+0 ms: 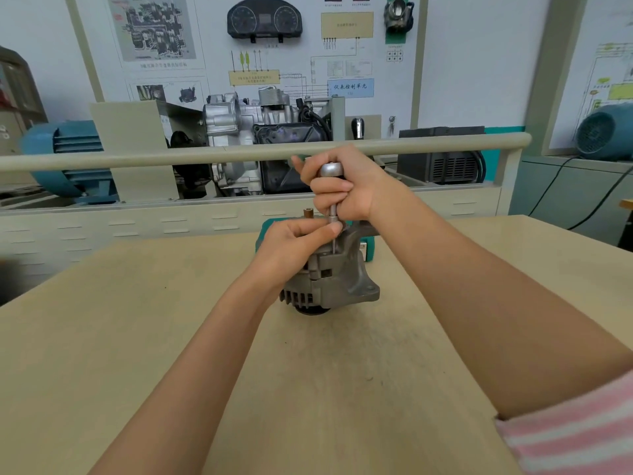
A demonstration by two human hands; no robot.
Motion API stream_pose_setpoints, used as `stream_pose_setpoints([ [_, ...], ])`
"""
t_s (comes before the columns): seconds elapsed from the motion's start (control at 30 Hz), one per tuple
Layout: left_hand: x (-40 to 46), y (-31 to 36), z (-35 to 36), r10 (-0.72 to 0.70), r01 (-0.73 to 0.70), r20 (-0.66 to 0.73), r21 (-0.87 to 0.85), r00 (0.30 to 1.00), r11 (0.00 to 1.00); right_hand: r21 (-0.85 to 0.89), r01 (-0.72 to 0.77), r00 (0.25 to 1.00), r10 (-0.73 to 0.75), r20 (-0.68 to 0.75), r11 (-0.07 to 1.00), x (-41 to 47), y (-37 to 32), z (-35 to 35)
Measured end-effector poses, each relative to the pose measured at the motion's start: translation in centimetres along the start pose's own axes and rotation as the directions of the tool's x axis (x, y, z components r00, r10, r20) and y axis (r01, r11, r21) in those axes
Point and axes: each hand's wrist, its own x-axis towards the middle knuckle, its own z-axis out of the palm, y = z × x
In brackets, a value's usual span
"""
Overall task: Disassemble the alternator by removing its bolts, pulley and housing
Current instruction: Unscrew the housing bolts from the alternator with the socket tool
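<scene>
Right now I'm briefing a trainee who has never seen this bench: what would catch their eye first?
The grey alternator standing mid-table, with both hands on it: the right hand grips a metal driver held upright over its top, the left hand steadies the shaft. Behind the rail, a cutaway engine under a wall-mounted instrument cluster.

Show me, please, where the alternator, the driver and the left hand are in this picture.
alternator (337, 286), head view, on the grey housing below the hands.
driver (330, 169), head view, on its rounded metal handle top, gripped by the right hand.
left hand (291, 246), head view, on the back of the hand, at the alternator's top.
</scene>
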Motion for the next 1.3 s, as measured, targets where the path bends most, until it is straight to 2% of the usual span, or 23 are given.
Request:
stream_pose_setpoints([
  [0.07, -0.1, -0.1, 0.3, 0.024, -0.025, -0.041, -0.020, 0.999, 0.999, 0.028, 0.012, 1.000, -0.011, -0.013, 1.000, -0.2, 0.1, 0.1],
  [0.13, -0.1, -0.2, 0.6, 0.038, -0.040, -0.077, -0.022, 0.996, 0.999, 0.047, 0.172, 0.956, -0.156, -0.248, 0.984, 0.0, 1.1, 1.1],
  [0.17, -0.1, -0.2, 0.7, 0.043, -0.045, -0.094, -0.019, 0.995, 0.999, 0.016, 0.313, 0.866, -0.278, -0.416, 0.950, 0.3, 1.7, 1.6],
  [0.23, -0.1, -0.3, 0.8, 0.057, -0.057, -0.121, 0.002, 0.991, 0.998, -0.080, 0.556, 0.596, -0.464, -0.655, 0.827, 1.0, 2.6, 2.4],
  [0.27, -0.1, -0.3, 0.9, 0.055, -0.054, -0.126, 0.007, 0.991, 0.998, -0.090, 0.579, 0.551, -0.470, -0.690, 0.810, 1.2, 2.6, 2.5],
  [0.3, -0.1, -0.3, 0.9, 0.051, -0.051, -0.125, 0.003, 0.991, 0.999, -0.067, 0.536, 0.592, -0.431, -0.681, 0.841, 1.1, 2.4, 2.5],
  [0.33, -0.2, -0.2, 0.9, 0.045, -0.045, -0.122, 0.001, 0.992, 0.999, -0.046, 0.439, 0.695, -0.372, -0.615, 0.897, 0.9, 2.0, 2.2],
  [0.4, -0.2, -0.1, 0.7, 0.043, -0.042, -0.099, 0.014, 0.994, 0.999, -0.008, 0.196, 0.921, -0.187, -0.343, 0.981, 0.4, 0.9, 1.5],
  [0.5, -0.2, -0.1, 0.4, 0.054, -0.053, -0.056, 0.030, 0.997, 0.998, 0.054, 0.034, 0.999, -0.035, 0.007, 0.998, -0.1, 0.4, 0.2],
  [0.6, -0.2, -0.4, 0.6, 0.067, -0.067, -0.094, 0.007, 0.993, 0.998, 0.097, 0.038, 0.999, -0.040, 0.021, 0.995, -0.3, 0.4, 0.1],
  [0.67, -0.1, -0.5, 0.8, 0.074, -0.075, -0.118, 0.001, 0.990, 0.997, 0.073, 0.179, 0.966, -0.161, -0.204, 0.981, 0.0, 1.1, 0.9],
  [0.7, 0.0, -0.6, 0.9, 0.075, -0.076, -0.128, 0.002, 0.989, 0.997, 0.018, 0.299, 0.885, -0.270, -0.379, 0.954, 0.3, 1.7, 1.5],
  [0.73, 0.0, -0.6, 1.0, 0.074, -0.073, -0.140, 0.009, 0.987, 0.997, -0.061, 0.432, 0.745, -0.395, -0.537, 0.900, 0.6, 2.3, 2.0],
  [0.77, 0.1, -0.7, 1.0, 0.074, -0.072, -0.151, 0.022, 0.986, 0.997, -0.133, 0.535, 0.601, -0.486, -0.634, 0.834, 1.0, 2.8, 2.4],
  [0.8, 0.1, -0.7, 1.0, 0.074, -0.069, -0.158, 0.035, 0.985, 0.997, -0.169, 0.583, 0.521, -0.525, -0.674, 0.795, 1.3, 3.0, 2.7],
  [0.83, 0.0, -0.7, 1.1, 0.072, -0.067, -0.155, 0.042, 0.985, 0.997, -0.157, 0.579, 0.522, -0.512, -0.682, 0.800, 1.3, 2.9, 2.9],
  [0.9, -0.2, -0.5, 1.0, 0.077, -0.072, -0.127, 0.041, 0.989, 0.997, -0.101, 0.428, 0.694, -0.399, -0.600, 0.898, 1.0, 2.2, 2.5],
  [0.97, -0.4, -0.2, 0.8, 0.075, -0.072, -0.099, 0.037, 0.992, 0.997, -0.026, 0.220, 0.909, -0.215, -0.356, 0.975, 0.5, 1.1, 1.5],
  [1.03, -0.4, -0.2, 0.7, 0.070, -0.066, -0.085, 0.051, 0.994, 0.997, 0.065, 0.103, 0.992, -0.098, -0.079, 0.993, -0.1, 0.5, 0.4],
  [1.13, -0.4, -0.4, 0.7, 0.081, -0.075, -0.084, 0.065, 0.993, 0.995, 0.091, 0.063, 0.997, -0.067, 0.045, 0.994, -0.5, 0.5, -0.2],
  [1.2, -0.4, -0.5, 0.8, 0.096, -0.089, -0.104, 0.066, 0.990, 0.994, 0.065, 0.144, 0.984, -0.136, -0.118, 0.987, -0.1, 0.9, 0.6],
  [1.23, -0.4, -0.6, 0.8, 0.106, -0.099, -0.117, 0.070, 0.987, 0.993, 0.029, 0.242, 0.930, -0.223, -0.293, 0.970, 0.3, 1.4, 1.2],
  [1.3, -0.3, -0.7, 1.0, 0.104, -0.092, -0.146, 0.087, 0.984, 0.992, -0.112, 0.497, 0.638, -0.449, -0.625, 0.861, 1.0, 2.7, 2.2],
])
